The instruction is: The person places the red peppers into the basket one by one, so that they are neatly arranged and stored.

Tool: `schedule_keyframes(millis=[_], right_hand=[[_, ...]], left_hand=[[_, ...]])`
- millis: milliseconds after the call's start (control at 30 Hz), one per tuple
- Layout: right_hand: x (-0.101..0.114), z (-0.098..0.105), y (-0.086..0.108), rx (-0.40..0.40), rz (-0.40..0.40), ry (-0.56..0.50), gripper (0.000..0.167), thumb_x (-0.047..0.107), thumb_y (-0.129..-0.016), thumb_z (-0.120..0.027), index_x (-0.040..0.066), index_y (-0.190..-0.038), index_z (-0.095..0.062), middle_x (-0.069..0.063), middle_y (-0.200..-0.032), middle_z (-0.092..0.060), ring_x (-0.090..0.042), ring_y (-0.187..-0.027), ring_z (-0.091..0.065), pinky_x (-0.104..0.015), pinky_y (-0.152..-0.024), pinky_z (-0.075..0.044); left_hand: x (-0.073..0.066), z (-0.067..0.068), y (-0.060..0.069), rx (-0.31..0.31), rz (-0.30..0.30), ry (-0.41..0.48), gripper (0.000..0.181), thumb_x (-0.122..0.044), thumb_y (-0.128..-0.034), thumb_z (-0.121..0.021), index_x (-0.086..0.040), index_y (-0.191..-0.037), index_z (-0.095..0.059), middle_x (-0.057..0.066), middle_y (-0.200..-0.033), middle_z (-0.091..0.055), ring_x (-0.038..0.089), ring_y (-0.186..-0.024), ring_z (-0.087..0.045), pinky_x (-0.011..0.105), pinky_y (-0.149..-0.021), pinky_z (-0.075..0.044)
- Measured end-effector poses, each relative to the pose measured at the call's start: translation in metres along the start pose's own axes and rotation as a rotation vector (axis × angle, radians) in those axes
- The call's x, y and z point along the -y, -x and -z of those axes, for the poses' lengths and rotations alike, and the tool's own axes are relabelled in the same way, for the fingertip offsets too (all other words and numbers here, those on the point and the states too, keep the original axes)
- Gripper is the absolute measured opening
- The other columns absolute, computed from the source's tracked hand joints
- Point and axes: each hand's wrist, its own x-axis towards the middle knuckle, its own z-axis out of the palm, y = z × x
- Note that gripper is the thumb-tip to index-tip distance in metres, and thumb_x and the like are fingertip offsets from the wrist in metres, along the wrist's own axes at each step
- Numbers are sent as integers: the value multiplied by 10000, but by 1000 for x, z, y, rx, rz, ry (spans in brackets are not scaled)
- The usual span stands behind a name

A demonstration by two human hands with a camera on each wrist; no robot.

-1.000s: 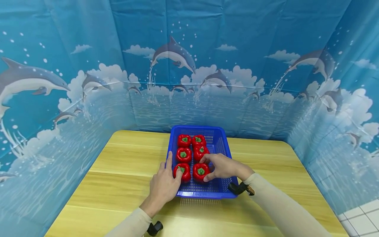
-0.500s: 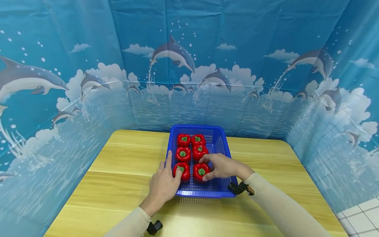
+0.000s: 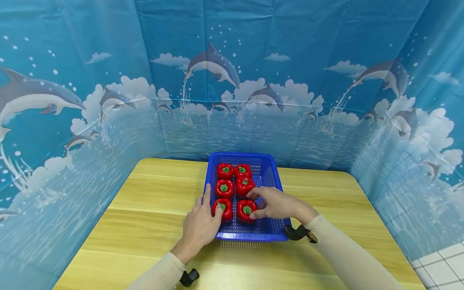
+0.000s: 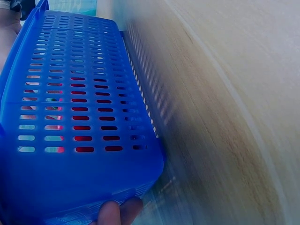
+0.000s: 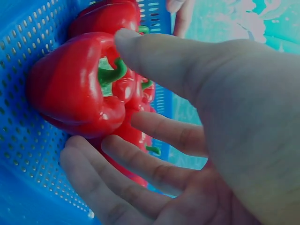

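A blue plastic basket [image 3: 250, 237] holds several red bell peppers with green stems, standing in two columns. My left hand [image 3: 201, 225] holds the basket's left side, thumb over the rim near the front-left pepper [image 3: 227, 214]. In the left wrist view, fingertips [image 4: 108, 213] show against the basket's outer wall. My right hand [image 3: 277, 203] is at the right of the front-right pepper [image 3: 242, 215]. The right wrist view shows its fingers spread beside that pepper [image 5: 65, 84], with the thumb near its top; whether the thumb touches it I cannot tell.
The basket stands on a yellow wood-grain table [image 3: 145, 217] near its back edge. Behind and along both sides hangs a blue curtain [image 3: 232, 133] printed with dolphins. Inside the basket, the peppers sit toward the left, with bare floor at the right.
My right hand has drawn slightly right, and its fingers stand farther off the front-right pepper. That pepper sits marginally more to the right. My left hand stays on the basket.
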Motion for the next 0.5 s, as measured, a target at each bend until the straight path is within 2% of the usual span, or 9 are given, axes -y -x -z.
schedule_keyframes(millis=[133, 300, 500], right_hand=[[0, 1, 9, -21, -4, -25, 630, 355, -1072, -872, 21, -1561, -656, -186, -1500, -743, -216, -1095, -828, -505, -1043, -701], [-3, 2, 21, -67, -9, -64, 607, 376, -1109, -821, 29, -1576, -650, -184, -1551, -717, -247, -1204, -804, -487, -1049, -698], [-6, 1, 34, -163, 13, -117, 541, 358, -1138, -784, 27, -1551, -669, -215, -1560, -720, -220, -1193, -796, -428, -1014, -705]], left_hand=[[0, 0, 0, 3, 5, 0, 852, -445, -1160, -628, -162, -1875, -260, 275, -1436, -698, 225, -583, -550, 341, -558, -525], [0, -1, 0, 6, 12, 5, 854, -438, -1159, -636, -168, -1876, -258, 273, -1437, -698, 223, -586, -554, 340, -565, -534], [1, -1, 0, 4, 7, 1, 853, -439, -1159, -636, -168, -1876, -260, 264, -1408, -704, 218, -593, -558, 339, -563, -539]])
